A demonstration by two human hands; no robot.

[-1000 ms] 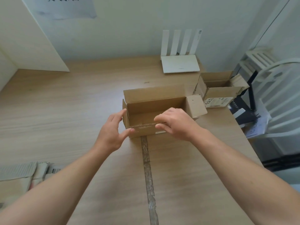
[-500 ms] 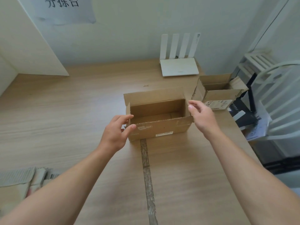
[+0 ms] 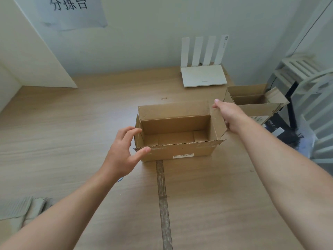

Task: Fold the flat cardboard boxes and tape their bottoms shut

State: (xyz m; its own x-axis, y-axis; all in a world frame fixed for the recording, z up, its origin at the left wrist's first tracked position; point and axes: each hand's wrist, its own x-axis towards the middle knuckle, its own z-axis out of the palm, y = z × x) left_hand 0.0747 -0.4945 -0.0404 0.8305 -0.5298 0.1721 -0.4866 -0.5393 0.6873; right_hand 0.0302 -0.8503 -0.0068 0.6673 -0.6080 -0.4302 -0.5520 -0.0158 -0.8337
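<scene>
An open-topped brown cardboard box [image 3: 180, 150] stands upright in the middle of the wooden table [image 3: 72, 141], its top flaps raised. My left hand [image 3: 124, 152] is at the box's left end with spread fingers, the thumb touching the front left corner. My right hand [image 3: 229, 115] rests against the outside of the raised right end flap, fingers stretched out toward the back. A second folded box [image 3: 255, 105] stands to the right behind my right hand.
A white router [image 3: 203, 74] with upright antennas sits at the back against the wall. Flat cardboard sheets [image 3: 19, 210] lie at the table's near left edge. A strip of old tape [image 3: 163, 201] runs down the table. White chairs [image 3: 313, 98] stand on the right.
My right hand has left the front wall, moved to the box's right end and lifted the end flap upright. My left hand has loosened at the left corner. The box faces me more squarely.
</scene>
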